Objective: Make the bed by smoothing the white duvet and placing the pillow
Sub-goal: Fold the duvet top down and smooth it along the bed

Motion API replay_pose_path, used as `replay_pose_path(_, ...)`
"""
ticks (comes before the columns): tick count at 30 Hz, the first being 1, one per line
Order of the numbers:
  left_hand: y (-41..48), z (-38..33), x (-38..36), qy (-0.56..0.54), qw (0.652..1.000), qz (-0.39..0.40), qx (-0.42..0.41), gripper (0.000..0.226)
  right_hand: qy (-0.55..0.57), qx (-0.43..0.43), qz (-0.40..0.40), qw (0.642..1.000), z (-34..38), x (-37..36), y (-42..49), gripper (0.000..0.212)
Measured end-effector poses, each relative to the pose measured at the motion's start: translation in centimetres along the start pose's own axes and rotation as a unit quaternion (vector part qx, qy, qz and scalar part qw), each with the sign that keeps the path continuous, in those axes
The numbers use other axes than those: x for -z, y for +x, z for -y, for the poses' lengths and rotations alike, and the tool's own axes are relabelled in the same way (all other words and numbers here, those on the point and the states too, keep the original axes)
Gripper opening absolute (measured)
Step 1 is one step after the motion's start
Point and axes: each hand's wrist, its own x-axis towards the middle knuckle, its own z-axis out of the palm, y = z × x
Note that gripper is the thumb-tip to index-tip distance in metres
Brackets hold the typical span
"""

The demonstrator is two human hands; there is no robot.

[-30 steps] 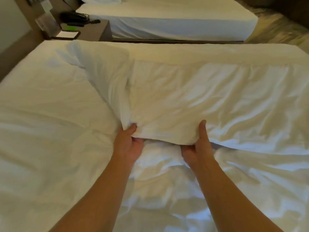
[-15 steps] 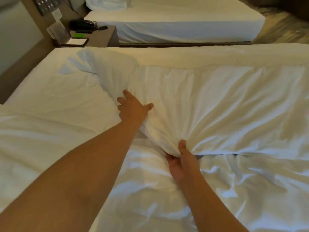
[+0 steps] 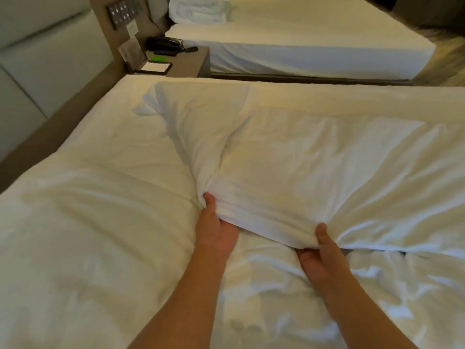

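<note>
Both of your hands are on the crumpled white fabric duvet (image 3: pixel 314 159). Your left hand (image 3: pixel 214 227) grips the bunched fold at the near edge of the turned-over layer. Its thumb is on top, and its fingers are tucked under the cloth, out of sight. Your right hand (image 3: pixel 320 253) pinches that same edge further to the right, thumb pressed over the fold, the other fingers hidden beneath.

The duvet lies across the wide, white-sheeted near bed (image 3: pixel 100 137). The doubled layer covers the far half and its edge lifts between your two hands. Creases fan out from each grip, and the layer's left corner points towards the head of the bed. More wrinkled white bedding lies under your forearms.

Beyond the bed stands a brown wooden bedside table (image 3: pixel 193 64) carrying a black telephone (image 3: pixel 164 44) and a white card in a dark frame (image 3: pixel 154 67). Above it is a dark panel of wall switches (image 3: pixel 122 12). Further back is a second bed with a smooth white sheet (image 3: pixel 314 46) and a rumpled white bundle (image 3: pixel 198 10) at its head; you cannot tell whether that is a pillow.
</note>
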Motion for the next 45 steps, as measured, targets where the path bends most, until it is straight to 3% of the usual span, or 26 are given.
replay_pose_path(2,0.1,-0.6,0.8,0.005,1.000,-0.022,0.016,0.056,-0.004,0.002,0.001,1.000,0.0,-1.1,-0.8,0.071)
replay_pose_path(6,-0.3,-1.5,0.6,0.040,0.998,-0.038,0.034,0.047,0.005,-0.013,0.012,1.000,-1.2,-4.0,-3.0,0.047)
replay_pose_path(17,-4.2,-3.6,-2.2,0.054,0.989,-0.098,0.095,0.047,-0.016,-0.136,0.086,0.987,-7.9,-12.7,-6.3,0.065)
replay_pose_path(20,-4.4,-5.0,-3.2,0.109,0.982,-0.112,0.104,0.040,0.016,-0.117,0.088,0.989,-8.2,-12.9,-5.6,0.065)
replay_pose_path(22,-3.4,-5.9,-4.0,0.230,0.962,-0.135,0.060,0.043,0.014,-0.090,0.092,0.992,-8.2,-12.6,-4.6,0.063)
replay_pose_path(24,-1.4,-7.1,-4.9,0.423,0.885,-0.192,-0.032,0.074,0.005,-0.070,0.109,0.992,-8.2,-12.0,-3.0,0.063)
replay_pose_path(27,2.1,-9.0,-7.5,0.597,0.757,-0.226,-0.143,0.119,-0.016,-0.026,0.108,0.994,-8.3,-11.4,-2.0,0.054)
replay_pose_path(30,6.8,-9.5,-9.8,0.765,0.580,-0.191,-0.202,0.126,-0.034,-0.007,0.067,0.997,-8.4,-11.0,-2.2,0.048)
replay_pose_path(35,15.0,-9.4,-11.7,0.918,0.320,-0.111,-0.207,0.134,-0.033,-0.012,0.026,0.999,-9.5,-10.0,-0.9,0.068)
replay_pose_path(37,17.7,-9.2,-11.8,0.948,0.232,-0.090,-0.201,0.132,-0.029,0.004,0.007,1.000,-10.2,-9.9,-0.1,0.101)
replay_pose_path(39,19.8,-9.2,-11.3,0.961,0.187,-0.093,-0.183,0.117,-0.034,0.030,-0.021,0.999,-10.7,-9.7,1.0,0.132)
replay_pose_path(41,21.0,-9.7,-10.1,0.957,0.170,-0.111,-0.206,0.081,-0.052,0.047,-0.030,0.997,-10.4,-9.8,1.2,0.129)
replay_pose_path(42,21.2,-10.1,-9.6,0.948,0.178,-0.118,-0.235,0.060,-0.051,0.045,-0.024,0.997,-10.1,-9.9,1.0,0.112)
replay_pose_path(43,21.3,-10.6,-9.1,0.931,0.220,-0.120,-0.264,0.044,-0.034,0.036,-0.012,0.999,-9.8,-10.0,0.8,0.088)
replay_pose_path(44,21.1,-11.3,-8.7,0.900,0.305,-0.118,-0.288,0.035,-0.013,0.028,-0.011,0.999,-9.5,-10.1,0.5,0.063)
replay_pose_path(45,20.8,-12.1,-8.5,0.847,0.424,-0.118,-0.300,0.031,-0.007,0.024,-0.008,1.000,-9.1,-10.2,0.2,0.051)
